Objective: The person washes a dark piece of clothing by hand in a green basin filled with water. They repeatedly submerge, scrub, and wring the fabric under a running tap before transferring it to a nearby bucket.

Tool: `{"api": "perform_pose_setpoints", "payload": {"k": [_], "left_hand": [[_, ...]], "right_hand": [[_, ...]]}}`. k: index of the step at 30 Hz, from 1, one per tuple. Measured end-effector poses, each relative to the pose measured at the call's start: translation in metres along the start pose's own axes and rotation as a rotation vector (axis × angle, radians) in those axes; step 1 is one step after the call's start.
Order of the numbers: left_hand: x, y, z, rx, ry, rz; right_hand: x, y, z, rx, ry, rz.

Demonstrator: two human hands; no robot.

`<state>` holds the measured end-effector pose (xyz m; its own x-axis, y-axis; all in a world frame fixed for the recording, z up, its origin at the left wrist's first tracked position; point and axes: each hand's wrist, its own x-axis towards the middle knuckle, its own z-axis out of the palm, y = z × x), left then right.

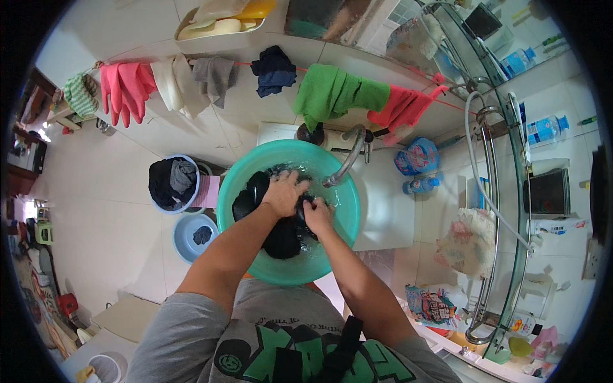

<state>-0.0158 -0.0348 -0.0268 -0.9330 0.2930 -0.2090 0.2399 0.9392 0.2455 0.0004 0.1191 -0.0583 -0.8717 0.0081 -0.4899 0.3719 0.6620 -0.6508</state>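
A green plastic basin [348, 237] of water stands under the faucet [345, 159], and wet black clothing [281, 240] lies bunched in it, partly puffed above the surface. My left hand [285, 193] rests on the cloth with its fingers spread, the tips at the churned water. Beside it, my right hand [317, 216] has its thumb and fingers bent round a fold of the same black clothing. What lies under the water beneath both hands is hidden.
At the left stand a blue bucket [192, 203] of dark clothes and a small blue basin [181, 237] with a dark cloth. Rubber gloves [126, 89] and a green towel [341, 92] hang from a line beyond. Detergent bottles [418, 156] stand right of the faucet, near a metal rack [490, 210].
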Motion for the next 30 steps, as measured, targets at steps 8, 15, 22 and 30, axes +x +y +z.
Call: {"api": "perform_pose_setpoints", "payload": {"k": [8,15,22,30], "left_hand": [[-0.007,0.024,-0.01,-1.017,0.214,-0.266],[-0.02,0.001,-0.017,-0.319,0.34,-0.377],[-0.033,-0.015,-0.026,0.168,0.177,-0.269],[0.01,-0.018,0.014,-0.158,-0.004,0.058]], "right_hand": [[0.059,0.006,0.026,1.775,-0.669,0.112],[0.032,0.003,0.016,1.285,-0.631,0.086],[-0.028,-0.009,-0.058,-0.121,0.16,-0.674],[0.004,0.014,0.0,-0.339,0.107,-0.221]]}}
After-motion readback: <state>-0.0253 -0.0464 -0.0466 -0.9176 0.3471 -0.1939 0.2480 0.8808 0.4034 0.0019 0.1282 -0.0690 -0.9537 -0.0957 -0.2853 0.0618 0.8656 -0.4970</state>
